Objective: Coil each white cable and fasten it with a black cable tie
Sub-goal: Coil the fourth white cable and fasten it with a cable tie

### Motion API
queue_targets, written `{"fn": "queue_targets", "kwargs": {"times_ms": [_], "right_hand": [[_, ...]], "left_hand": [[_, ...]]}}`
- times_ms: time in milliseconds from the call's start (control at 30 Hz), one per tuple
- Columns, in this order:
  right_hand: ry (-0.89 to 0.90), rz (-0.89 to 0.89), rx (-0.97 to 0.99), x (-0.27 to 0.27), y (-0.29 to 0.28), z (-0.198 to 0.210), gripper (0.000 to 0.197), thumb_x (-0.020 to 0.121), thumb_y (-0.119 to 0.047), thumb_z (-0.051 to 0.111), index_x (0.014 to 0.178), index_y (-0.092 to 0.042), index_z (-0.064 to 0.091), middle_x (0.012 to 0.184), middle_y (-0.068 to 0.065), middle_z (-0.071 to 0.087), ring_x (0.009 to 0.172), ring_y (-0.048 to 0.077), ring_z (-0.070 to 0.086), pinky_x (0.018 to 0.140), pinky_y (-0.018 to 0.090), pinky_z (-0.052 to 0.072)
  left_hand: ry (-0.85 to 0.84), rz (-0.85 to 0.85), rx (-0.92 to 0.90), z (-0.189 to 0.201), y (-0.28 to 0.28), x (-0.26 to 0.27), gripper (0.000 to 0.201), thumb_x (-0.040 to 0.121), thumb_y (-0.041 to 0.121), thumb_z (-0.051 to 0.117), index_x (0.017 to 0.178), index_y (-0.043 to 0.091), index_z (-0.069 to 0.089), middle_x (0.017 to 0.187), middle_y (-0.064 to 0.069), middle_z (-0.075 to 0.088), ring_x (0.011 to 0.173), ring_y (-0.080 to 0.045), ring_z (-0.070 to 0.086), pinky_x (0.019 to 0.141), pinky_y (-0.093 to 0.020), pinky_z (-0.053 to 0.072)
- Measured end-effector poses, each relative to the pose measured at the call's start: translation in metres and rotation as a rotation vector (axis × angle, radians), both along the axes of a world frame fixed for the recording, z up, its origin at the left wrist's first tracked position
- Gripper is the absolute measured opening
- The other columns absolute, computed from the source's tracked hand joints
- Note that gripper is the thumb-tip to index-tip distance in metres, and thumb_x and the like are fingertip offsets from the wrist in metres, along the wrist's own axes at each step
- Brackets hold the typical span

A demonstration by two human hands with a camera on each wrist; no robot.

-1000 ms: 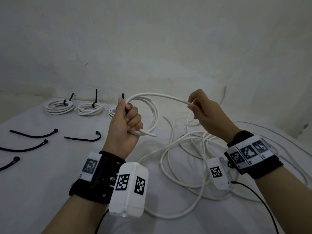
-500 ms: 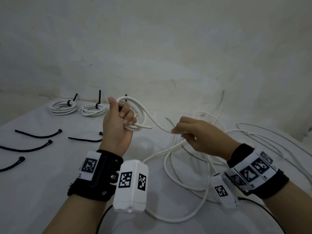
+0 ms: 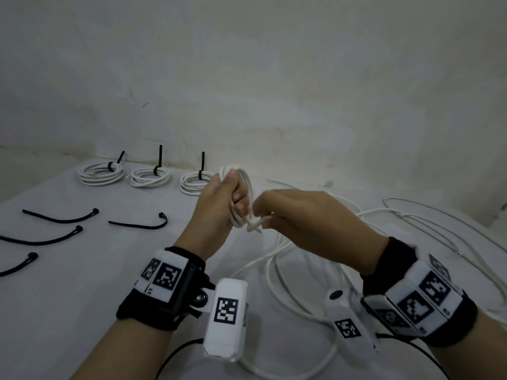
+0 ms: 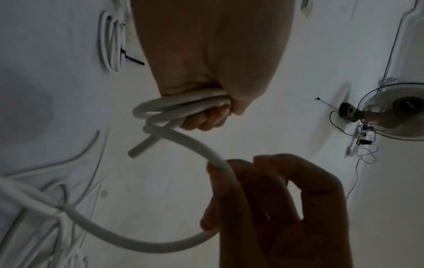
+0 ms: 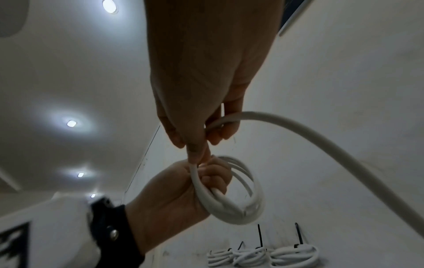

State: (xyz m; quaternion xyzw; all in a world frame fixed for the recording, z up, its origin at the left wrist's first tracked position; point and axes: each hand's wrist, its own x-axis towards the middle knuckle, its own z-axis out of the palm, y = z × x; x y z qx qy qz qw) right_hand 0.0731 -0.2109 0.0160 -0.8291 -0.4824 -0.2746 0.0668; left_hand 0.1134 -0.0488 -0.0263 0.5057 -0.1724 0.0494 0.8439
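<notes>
Above the loose white cable point(image 3: 277, 272) sprawled on the worktop point(image 3: 68, 292), the right hand point(image 3: 310, 223) pinches its running length just beside the left hand point(image 3: 219, 204), which grips the wound loops point(image 5: 241, 208), with three tied coils point(image 3: 149, 178) lying farther back.

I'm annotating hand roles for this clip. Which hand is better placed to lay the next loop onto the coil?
The right hand. It pinches the free run of the white cable leading to the coil, while the left hand grips the coil's loops and cannot let go.
</notes>
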Motion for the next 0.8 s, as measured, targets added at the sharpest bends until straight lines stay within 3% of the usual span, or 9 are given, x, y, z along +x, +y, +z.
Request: {"fn": "queue_targets", "kwargs": {"times_ms": [67, 167, 267, 367, 433, 533, 600, 700, 800], "right_hand": [[0.09, -0.031, 0.1, 0.001, 0.0, 0.004, 0.029, 0.081, -0.026, 0.066, 0.096, -0.031, 0.041, 0.074, -0.023, 0.044, 0.062, 0.004, 0.047, 0.053, 0.016, 0.037], [0.129, -0.077, 0.182, 0.011, 0.0, 0.006, 0.031, 0.078, -0.03, 0.072, 0.082, -0.026, 0.042, 0.062, -0.021, 0.038, 0.056, 0.001, 0.041, 0.052, 0.018, 0.034], [0.232, -0.077, 0.29, 0.023, -0.001, 0.005, 0.029, 0.078, -0.025, 0.075, 0.076, -0.015, 0.049, 0.063, -0.011, 0.049, 0.056, 0.011, 0.044, 0.052, 0.026, 0.038], [0.323, -0.055, 0.377, 0.035, -0.007, 0.001, 0.019, 0.083, -0.019, 0.072, 0.079, -0.008, 0.057, 0.068, 0.002, 0.061, 0.063, 0.017, 0.056, 0.06, 0.033, 0.047], [0.347, -0.073, 0.365, 0.043, -0.014, -0.004, 0.012, 0.084, -0.014, 0.07, 0.08, -0.009, 0.06, 0.072, 0.001, 0.064, 0.067, 0.015, 0.059, 0.065, 0.032, 0.05], [0.317, -0.194, 0.28, 0.054, -0.028, -0.009, 0.013, 0.086, -0.021, 0.069, 0.079, -0.02, 0.058, 0.073, -0.011, 0.059, 0.071, 0.007, 0.054, 0.065, 0.021, 0.043], [0.329, -0.284, 0.246, 0.06, -0.036, -0.012, 0.014, 0.086, -0.026, 0.069, 0.079, -0.022, 0.057, 0.075, -0.013, 0.057, 0.069, 0.007, 0.051, 0.064, 0.019, 0.039], [0.408, -0.336, 0.184, 0.061, -0.037, -0.014, 0.013, 0.092, -0.025, 0.061, 0.085, -0.018, 0.051, 0.079, -0.009, 0.062, 0.058, 0.004, 0.055, 0.057, 0.018, 0.042], [0.325, -0.323, 0.17, 0.057, -0.031, 0.0, 0.011, 0.098, -0.022, 0.05, 0.091, -0.016, 0.043, 0.077, 0.0, 0.065, 0.06, 0.011, 0.063, 0.06, 0.027, 0.052]], "left_hand": [[-0.018, -0.05, 0.081, -0.003, -0.004, -0.003, 0.033, 0.103, 0.024, 0.031, 0.072, 0.012, 0.037, 0.052, 0.004, 0.037, 0.046, -0.007, 0.037, 0.046, -0.018, 0.033], [-0.031, -0.09, 0.198, -0.008, -0.01, -0.008, 0.03, 0.102, 0.027, 0.031, 0.085, 0.007, 0.046, 0.06, -0.003, 0.044, 0.052, -0.012, 0.043, 0.052, -0.023, 0.037], [0.022, -0.141, 0.193, -0.01, -0.012, -0.01, 0.036, 0.103, 0.027, 0.03, 0.083, 0.004, 0.049, 0.056, -0.004, 0.047, 0.045, -0.011, 0.042, 0.046, -0.02, 0.037], [0.109, -0.259, 0.102, -0.006, -0.011, -0.011, 0.038, 0.102, 0.027, 0.029, 0.075, 0.006, 0.047, 0.05, -0.001, 0.04, 0.035, -0.006, 0.029, 0.038, -0.015, 0.026], [0.161, -0.31, 0.052, -0.003, -0.01, -0.012, 0.036, 0.099, 0.029, 0.033, 0.073, 0.008, 0.047, 0.046, 0.002, 0.033, 0.031, -0.004, 0.023, 0.035, -0.014, 0.02], [0.177, -0.292, 0.046, 0.0, -0.005, -0.013, 0.028, 0.085, 0.034, 0.05, 0.068, 0.013, 0.04, 0.044, 0.006, 0.025, 0.031, -0.002, 0.019, 0.034, -0.013, 0.015], [0.129, -0.219, 0.114, -0.002, -0.003, -0.013, 0.031, 0.084, 0.025, 0.06, 0.068, 0.016, 0.035, 0.045, 0.009, 0.024, 0.033, -0.001, 0.018, 0.035, -0.013, 0.015], [0.107, -0.147, 0.165, -0.005, -0.004, -0.01, 0.033, 0.092, 0.009, 0.053, 0.064, 0.017, 0.04, 0.048, 0.008, 0.023, 0.035, -0.002, 0.016, 0.035, -0.012, 0.016], [0.133, -0.138, 0.141, -0.003, -0.004, -0.01, 0.033, 0.095, 0.014, 0.049, 0.065, 0.018, 0.035, 0.046, 0.01, 0.022, 0.034, -0.002, 0.015, 0.034, -0.013, 0.016]]}}
